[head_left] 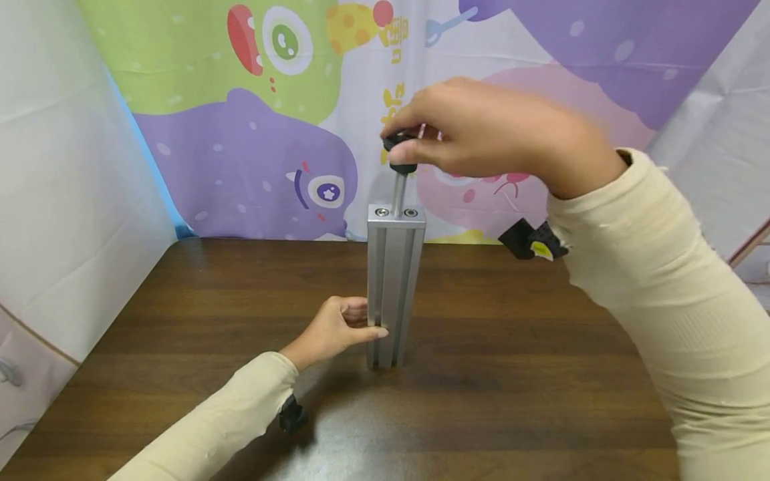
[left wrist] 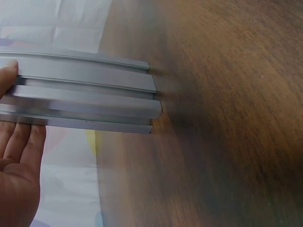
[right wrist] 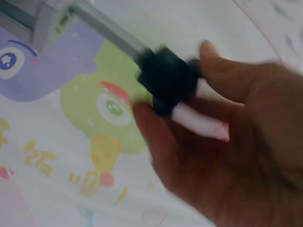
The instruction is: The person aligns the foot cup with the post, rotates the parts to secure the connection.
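A silver grooved aluminium profile [head_left: 392,287] stands upright in the middle of the table in the head view. My left hand [head_left: 331,329] grips it low down, thumb across the near face and fingers round the far side. The left wrist view shows the profile's grooved lower end [left wrist: 104,82]. A slim metal rod [head_left: 400,194] rises from the silver end plate [head_left: 396,217], between two socket screws. At its top is a black lobed knob [head_left: 403,166], pinched between the thumb and fingers of my right hand [head_left: 481,127]. The right wrist view shows the knob [right wrist: 168,78] blurred.
The brown wooden table [head_left: 511,387] runs back to a cartoon-printed cloth [head_left: 265,160]. White cloth [head_left: 48,147] hangs at the left side. A black camera mount [head_left: 532,240] sits at my right wrist and another [head_left: 292,415] under my left wrist.
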`<state>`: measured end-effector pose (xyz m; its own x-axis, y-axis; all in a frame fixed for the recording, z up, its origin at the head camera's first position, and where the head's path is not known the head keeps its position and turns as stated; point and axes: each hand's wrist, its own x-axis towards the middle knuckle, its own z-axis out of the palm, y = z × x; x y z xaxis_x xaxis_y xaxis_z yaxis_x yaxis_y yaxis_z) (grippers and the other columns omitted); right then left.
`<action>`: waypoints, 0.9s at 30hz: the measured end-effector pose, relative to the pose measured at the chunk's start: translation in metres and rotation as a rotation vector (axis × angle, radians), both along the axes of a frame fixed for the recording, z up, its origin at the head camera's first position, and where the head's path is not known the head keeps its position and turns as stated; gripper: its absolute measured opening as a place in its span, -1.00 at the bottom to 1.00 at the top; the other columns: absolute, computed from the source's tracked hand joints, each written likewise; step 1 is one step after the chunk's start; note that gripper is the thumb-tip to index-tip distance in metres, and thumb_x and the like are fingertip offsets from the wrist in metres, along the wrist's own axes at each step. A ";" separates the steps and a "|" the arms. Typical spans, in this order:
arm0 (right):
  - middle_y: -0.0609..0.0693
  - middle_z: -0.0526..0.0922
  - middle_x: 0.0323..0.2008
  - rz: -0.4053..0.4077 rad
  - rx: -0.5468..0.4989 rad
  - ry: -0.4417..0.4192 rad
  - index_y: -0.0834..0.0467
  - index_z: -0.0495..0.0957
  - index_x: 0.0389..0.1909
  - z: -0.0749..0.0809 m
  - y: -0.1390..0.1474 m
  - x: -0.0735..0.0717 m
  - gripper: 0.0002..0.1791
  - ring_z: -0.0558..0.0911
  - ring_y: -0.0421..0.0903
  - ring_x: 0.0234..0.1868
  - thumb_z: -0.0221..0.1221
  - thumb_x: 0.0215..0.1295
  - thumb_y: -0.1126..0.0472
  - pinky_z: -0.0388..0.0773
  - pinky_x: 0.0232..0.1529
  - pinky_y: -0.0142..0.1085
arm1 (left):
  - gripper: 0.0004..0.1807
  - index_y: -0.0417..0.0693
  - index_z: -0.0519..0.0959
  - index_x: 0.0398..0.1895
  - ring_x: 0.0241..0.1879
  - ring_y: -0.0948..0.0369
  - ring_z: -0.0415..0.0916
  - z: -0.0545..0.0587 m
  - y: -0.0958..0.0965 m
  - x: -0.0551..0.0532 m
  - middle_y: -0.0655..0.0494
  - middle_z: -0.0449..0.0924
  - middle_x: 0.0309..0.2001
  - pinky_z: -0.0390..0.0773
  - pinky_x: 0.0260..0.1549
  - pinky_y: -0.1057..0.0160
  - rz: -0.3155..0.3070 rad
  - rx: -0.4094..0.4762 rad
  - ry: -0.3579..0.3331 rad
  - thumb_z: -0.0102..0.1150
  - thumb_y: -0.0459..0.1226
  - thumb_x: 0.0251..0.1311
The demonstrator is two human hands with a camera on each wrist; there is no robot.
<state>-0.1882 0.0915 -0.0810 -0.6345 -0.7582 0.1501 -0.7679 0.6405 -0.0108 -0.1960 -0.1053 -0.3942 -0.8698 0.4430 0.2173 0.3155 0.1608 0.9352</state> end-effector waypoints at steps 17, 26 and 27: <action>-0.08 0.15 -0.82 -0.415 -0.152 0.302 0.13 0.25 -0.85 -0.021 -0.020 0.013 -0.20 0.30 -0.06 -0.64 -0.03 0.19 -0.49 0.28 -0.60 -0.21 | -0.66 -0.37 0.62 -0.12 -0.19 0.11 0.67 0.000 0.001 -0.001 -0.17 0.71 -0.26 0.64 -0.18 0.31 -0.003 -0.008 0.010 0.42 -0.43 -0.01; 0.06 0.47 0.23 -0.012 0.107 -0.091 0.17 0.24 0.38 -0.004 0.011 0.003 -0.41 0.60 -0.08 -0.01 0.06 0.43 0.02 0.46 0.12 -0.14 | -0.66 -0.38 0.62 -0.13 -0.19 0.12 0.67 -0.001 0.002 -0.002 -0.18 0.71 -0.27 0.64 -0.18 0.30 -0.004 0.001 0.002 0.41 -0.44 -0.01; 0.01 0.33 0.35 0.054 0.115 -0.114 0.13 0.11 0.46 -0.002 0.014 0.001 -0.35 0.53 -0.09 0.14 0.08 0.42 0.16 0.39 0.22 -0.11 | -0.66 -0.38 0.62 -0.13 -0.19 0.12 0.67 -0.001 0.002 -0.002 -0.18 0.71 -0.27 0.64 -0.18 0.30 -0.006 0.001 0.003 0.41 -0.44 -0.01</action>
<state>-0.1876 0.1055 -0.0831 -0.6007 -0.7994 -0.0100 -0.7989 0.6007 -0.0287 -0.1978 -0.1036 -0.3948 -0.8667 0.4475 0.2203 0.3190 0.1577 0.9346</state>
